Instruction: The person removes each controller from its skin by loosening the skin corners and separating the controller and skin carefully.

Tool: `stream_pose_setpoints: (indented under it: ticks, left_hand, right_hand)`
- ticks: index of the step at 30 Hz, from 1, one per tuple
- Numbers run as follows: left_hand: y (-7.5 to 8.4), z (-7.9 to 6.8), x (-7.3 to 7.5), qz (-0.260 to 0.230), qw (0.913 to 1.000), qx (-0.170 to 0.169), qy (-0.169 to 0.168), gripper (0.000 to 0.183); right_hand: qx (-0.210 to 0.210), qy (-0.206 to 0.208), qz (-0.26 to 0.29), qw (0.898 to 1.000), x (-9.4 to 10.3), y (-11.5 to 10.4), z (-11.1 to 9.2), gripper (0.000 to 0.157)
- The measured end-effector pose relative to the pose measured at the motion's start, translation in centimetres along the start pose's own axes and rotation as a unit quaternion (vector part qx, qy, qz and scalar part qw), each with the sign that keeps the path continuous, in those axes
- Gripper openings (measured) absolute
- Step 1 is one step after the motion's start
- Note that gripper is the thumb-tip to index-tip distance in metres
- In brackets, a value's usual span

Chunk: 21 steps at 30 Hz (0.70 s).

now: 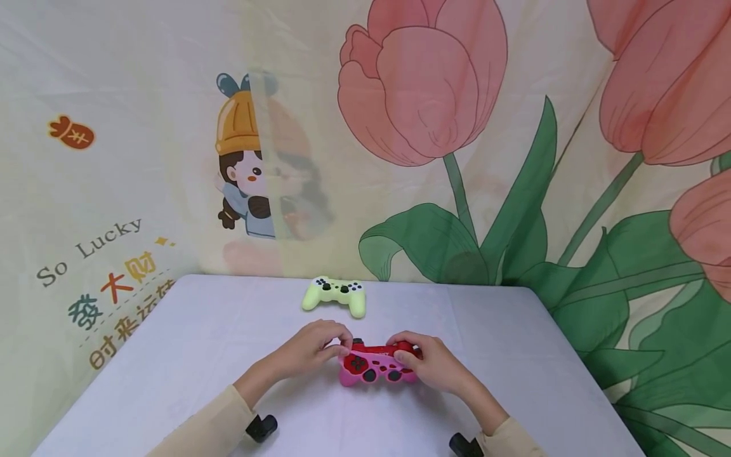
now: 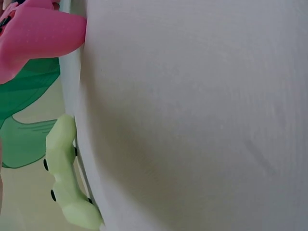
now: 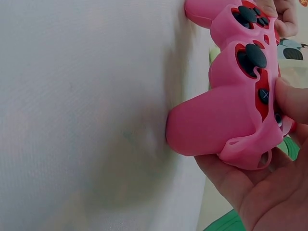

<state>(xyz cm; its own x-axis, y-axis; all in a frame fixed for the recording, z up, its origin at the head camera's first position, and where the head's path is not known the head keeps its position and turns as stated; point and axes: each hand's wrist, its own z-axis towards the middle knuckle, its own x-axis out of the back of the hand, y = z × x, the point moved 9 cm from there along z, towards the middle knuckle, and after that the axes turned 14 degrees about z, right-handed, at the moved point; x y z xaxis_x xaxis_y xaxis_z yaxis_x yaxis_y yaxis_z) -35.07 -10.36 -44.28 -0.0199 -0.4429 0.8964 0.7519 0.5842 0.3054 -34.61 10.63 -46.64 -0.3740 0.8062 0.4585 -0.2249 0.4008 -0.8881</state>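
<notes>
A red game controller (image 1: 377, 349) wears a pink silicone cover (image 3: 211, 120) over its handles and face. Its red top edge shows bare, and the cover bunches into a loose loop at the right-hand corner. My left hand (image 1: 316, 347) pinches the upper left corner with thumb and finger. My right hand (image 1: 436, 362) grips the right end, thumb on the face and fingers behind and beneath; some of those fingers are hidden. The handles point toward me, low over the table. The left wrist view catches only one pink handle (image 2: 48, 36).
A pale green game controller (image 1: 334, 296) lies by the table's far edge, beyond my left hand. White cloth covers the table (image 1: 485, 330). Behind it hangs a printed curtain (image 1: 320, 254) with tulips and a cartoon figure. Black wrist mounts (image 1: 261, 428) sit by both sleeves.
</notes>
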Motion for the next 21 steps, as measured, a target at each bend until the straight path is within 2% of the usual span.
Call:
stream_pose_setpoints:
  ticks: [6,13,21]
  left_hand:
    - [0.1,-0.1,0.1,0.046,0.9988,-0.014,0.006,0.015]
    - [0.0,-0.3,-0.4,-0.008,0.9998,-0.004,-0.02,0.016]
    - [-0.3,-1.1,-0.9,-0.015,0.9992,-0.009,-0.037,0.014]
  right_hand:
    - [-0.003,0.001,-0.001,1.0,-0.1,0.0,-0.1,0.024]
    - [-0.001,0.0,0.002,1.0,0.0,0.1,0.0,0.023]
    - [-0.001,-0.001,0.005,1.0,0.1,0.3,0.0,0.023]
